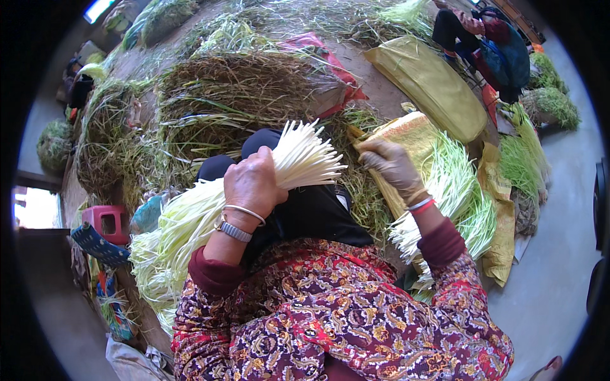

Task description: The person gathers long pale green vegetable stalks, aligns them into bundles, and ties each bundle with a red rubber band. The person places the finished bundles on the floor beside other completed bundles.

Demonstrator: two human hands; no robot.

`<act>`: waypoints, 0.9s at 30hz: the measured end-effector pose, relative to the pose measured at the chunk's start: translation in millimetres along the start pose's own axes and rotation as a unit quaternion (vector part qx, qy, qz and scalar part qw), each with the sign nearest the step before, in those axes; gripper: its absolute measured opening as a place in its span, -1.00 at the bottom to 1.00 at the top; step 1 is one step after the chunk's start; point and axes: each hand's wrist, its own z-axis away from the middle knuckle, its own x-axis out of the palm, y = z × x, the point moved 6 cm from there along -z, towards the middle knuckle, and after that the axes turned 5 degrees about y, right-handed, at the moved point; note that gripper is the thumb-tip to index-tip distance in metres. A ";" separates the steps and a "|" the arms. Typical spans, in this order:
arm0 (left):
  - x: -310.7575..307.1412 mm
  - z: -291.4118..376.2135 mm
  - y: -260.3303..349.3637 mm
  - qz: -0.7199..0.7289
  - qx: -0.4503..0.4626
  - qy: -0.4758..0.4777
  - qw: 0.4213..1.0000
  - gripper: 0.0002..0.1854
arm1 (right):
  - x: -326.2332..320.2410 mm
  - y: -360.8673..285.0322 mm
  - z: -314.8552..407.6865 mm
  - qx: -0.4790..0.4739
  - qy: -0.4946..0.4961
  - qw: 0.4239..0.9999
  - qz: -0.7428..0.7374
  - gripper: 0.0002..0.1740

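Note:
A thick bundle of long white stalks with pale yellow-green leaves (190, 209), apparently blanched garlic shoots, is gripped in my left hand (255, 183). The white stem ends (310, 157) fan out over my dark trousers, and the leaves trail down beside my left forearm. My right hand (388, 166), which seems to wear a thin soiled glove, is apart from the bundle with its fingers curled in. Nothing shows between those fingers. Just beyond it lies a yellow woven sack (405, 131). Another heap of pale shoots (448, 190) rests to the right of that hand.
Piled dry stalks and leaves (233, 90) lie ahead, with a red sheet (333, 71) alongside. A second yellow sack (429, 85) is farther right. A pink plastic stool (107, 224) stands at left. Another person (500, 52) sits at upper right, one more at far left.

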 end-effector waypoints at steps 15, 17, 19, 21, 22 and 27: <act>12.4 -9.4 -2.7 0.040 0.014 0.033 0.999 -0.54 | 85.0 -153.1 -71.1 -0.462 -0.120 0.876 0.072 -0.19; 9.5 -13.8 -12.8 0.052 -0.032 -0.066 0.996 -0.45 | 61.5 -189.0 -54.7 -0.457 -0.012 0.880 0.127 -0.41; 5.3 -15.5 -14.6 0.048 -0.032 -0.091 0.994 -0.40 | 49.6 -183.7 -24.7 -0.321 -0.008 0.945 0.067 -0.70; 6.0 -21.0 -11.8 0.054 -0.022 -0.108 0.992 -0.36 | 49.9 -146.0 3.5 -0.177 -0.072 0.981 0.026 -0.78; 7.3 -24.3 -10.6 0.057 -0.016 -0.116 0.991 -0.34 | 57.4 -132.0 18.0 -0.150 -0.102 0.983 0.036 -0.79; 6.4 -32.5 -10.5 0.064 0.008 -0.150 0.987 -0.19 | 81.5 -87.0 34.8 -0.135 -0.004 0.981 0.140 -0.63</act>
